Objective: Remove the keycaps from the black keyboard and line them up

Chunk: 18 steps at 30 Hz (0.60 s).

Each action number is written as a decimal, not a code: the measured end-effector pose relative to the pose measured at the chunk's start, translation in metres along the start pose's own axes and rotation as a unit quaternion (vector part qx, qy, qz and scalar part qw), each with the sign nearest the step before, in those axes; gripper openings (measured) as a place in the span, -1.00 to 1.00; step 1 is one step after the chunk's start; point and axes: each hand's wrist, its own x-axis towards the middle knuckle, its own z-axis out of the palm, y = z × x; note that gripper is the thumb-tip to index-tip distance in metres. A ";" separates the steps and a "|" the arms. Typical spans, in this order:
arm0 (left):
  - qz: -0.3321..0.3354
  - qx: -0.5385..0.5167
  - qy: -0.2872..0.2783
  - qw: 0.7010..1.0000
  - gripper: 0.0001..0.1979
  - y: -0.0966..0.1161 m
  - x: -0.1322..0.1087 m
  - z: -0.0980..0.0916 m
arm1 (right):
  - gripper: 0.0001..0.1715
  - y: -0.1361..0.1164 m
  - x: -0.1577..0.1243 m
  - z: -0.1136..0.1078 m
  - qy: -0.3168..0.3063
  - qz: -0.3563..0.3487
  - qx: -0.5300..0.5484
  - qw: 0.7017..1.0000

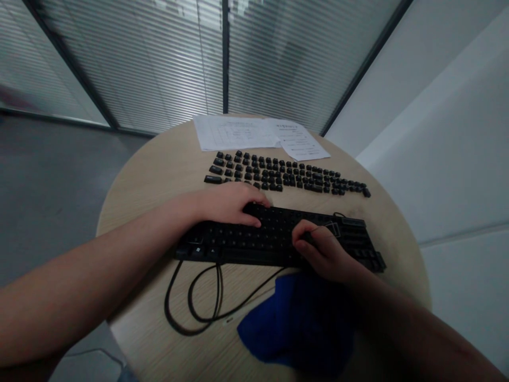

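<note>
A black keyboard lies on the round table, most of its keycaps off, with a few left at the lower left and on the right-hand block. My left hand rests across its upper left part, thumb and fingers apart on the keyboard. Over the right half, my right hand is closed with the fingers pinched. Thin wire loops of a wire keycap puller stick out past its knuckles; the rest of the tool is hidden in the hand. Loose black keycaps stand in rows behind the keyboard.
Printed papers lie at the table's far edge. A blue cloth is bunched in front, under my right forearm. A black cable loops on the near left of the wooden table. Glass with blinds stands behind.
</note>
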 end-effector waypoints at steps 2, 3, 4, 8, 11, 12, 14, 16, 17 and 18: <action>0.002 -0.002 0.000 1.000 -0.59 0.000 0.000 0.000 | -0.79 0.002 -0.002 0.001 0.003 0.016 0.015 1.000; 0.003 -0.003 0.000 1.000 -0.59 0.000 -0.001 0.000 | -0.76 0.003 -0.003 0.002 0.006 0.027 0.033 0.999; 0.004 -0.004 0.000 1.000 -0.59 0.000 -0.001 0.000 | -0.71 0.005 -0.003 0.003 0.018 0.037 0.066 0.997; 0.014 -0.007 0.006 1.000 -0.59 0.000 -0.001 -0.001 | -0.56 0.015 0.001 0.008 0.131 0.065 0.246 0.958; 0.043 0.008 0.033 0.999 -0.60 0.003 -0.002 -0.002 | -0.57 0.018 0.004 0.011 0.142 0.075 0.275 0.948; 0.056 0.012 0.046 0.997 -0.62 0.006 -0.002 -0.003 | -0.58 0.018 0.005 0.012 0.136 0.076 0.273 0.949; 0.081 0.011 0.073 0.994 -0.69 0.013 -0.003 -0.004 | -0.59 0.017 0.006 0.012 0.132 0.079 0.272 0.950; 0.102 -0.001 0.089 0.991 -0.75 0.023 -0.004 -0.005 | -0.57 0.015 0.007 0.012 0.138 0.083 0.274 0.948; 0.110 -0.008 0.092 0.990 -0.76 0.027 -0.004 -0.005 | -0.56 0.015 0.007 0.011 0.141 0.084 0.278 0.947; 0.117 -0.016 0.093 0.989 -0.78 0.032 -0.004 -0.004 | -0.55 0.014 0.008 0.010 0.144 0.087 0.283 0.944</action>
